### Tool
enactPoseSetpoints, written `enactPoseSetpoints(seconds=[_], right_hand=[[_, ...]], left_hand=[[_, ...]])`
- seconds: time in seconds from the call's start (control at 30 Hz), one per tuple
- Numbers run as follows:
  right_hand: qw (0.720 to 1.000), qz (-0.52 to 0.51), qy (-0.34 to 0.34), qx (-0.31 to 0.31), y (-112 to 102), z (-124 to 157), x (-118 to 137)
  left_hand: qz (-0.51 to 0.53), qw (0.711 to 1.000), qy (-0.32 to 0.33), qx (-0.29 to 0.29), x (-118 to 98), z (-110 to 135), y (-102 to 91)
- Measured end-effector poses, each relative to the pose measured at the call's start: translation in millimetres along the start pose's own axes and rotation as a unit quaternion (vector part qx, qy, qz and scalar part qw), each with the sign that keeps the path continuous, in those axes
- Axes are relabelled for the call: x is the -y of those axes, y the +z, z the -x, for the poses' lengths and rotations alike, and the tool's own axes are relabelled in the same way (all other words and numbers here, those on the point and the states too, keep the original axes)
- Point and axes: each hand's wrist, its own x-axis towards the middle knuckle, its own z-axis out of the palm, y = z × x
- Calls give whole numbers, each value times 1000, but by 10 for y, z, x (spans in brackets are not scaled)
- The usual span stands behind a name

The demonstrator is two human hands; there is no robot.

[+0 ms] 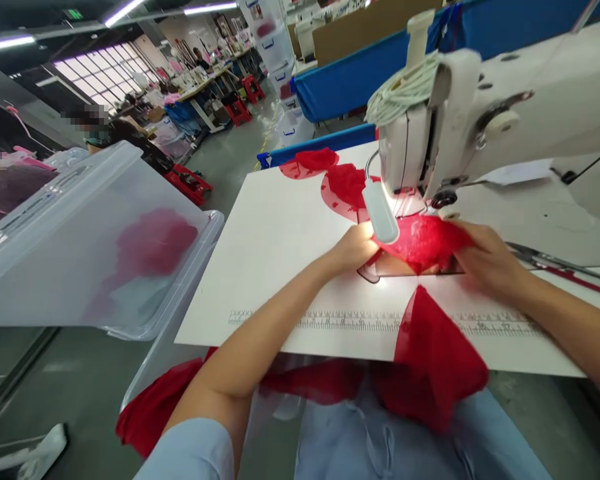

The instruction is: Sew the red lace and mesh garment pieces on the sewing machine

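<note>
A piece of sheer red fabric (423, 241) lies under the needle area of a white sewing machine (410, 150), lit by a small lamp (381, 212). My left hand (356, 249) holds the fabric's left edge, its fingertips partly behind the lamp and washed out by glare. At the right edge, my right hand (485, 260) grips the same cloth with fingers closed, slightly blurred. Just below, another red fabric piece (433, 347) hangs over the table's front edge onto my lap. Behind the lamp, more red pieces (347, 187) trail toward the far edge.
The white table (280, 267) has a printed ruler along its front. Black-handled scissors or snips (565, 265) lie to the right. At left stands a translucent plastic bin (80, 253) with red cloth inside. Red fabric (160, 400) hangs below my left arm. Other people sit farther off.
</note>
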Motion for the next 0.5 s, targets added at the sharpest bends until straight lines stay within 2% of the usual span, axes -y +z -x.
enactPoseSetpoints(seconds=[0.1, 0.2, 0.33, 0.5], right_hand=[[995, -72, 68, -17, 3, 12, 41], [984, -130, 94, -82, 4, 24, 49], [979, -145, 54, -135, -4, 25, 44], [980, -143, 19, -134, -12, 36, 78]], left_hand=[[6, 1000, 12, 28, -92, -99, -44], [-3, 999, 0, 45, -161, -172, -89], [-20, 996, 41, 75, -176, -210, -123], [-40, 994, 63, 81, -154, -161, -148]])
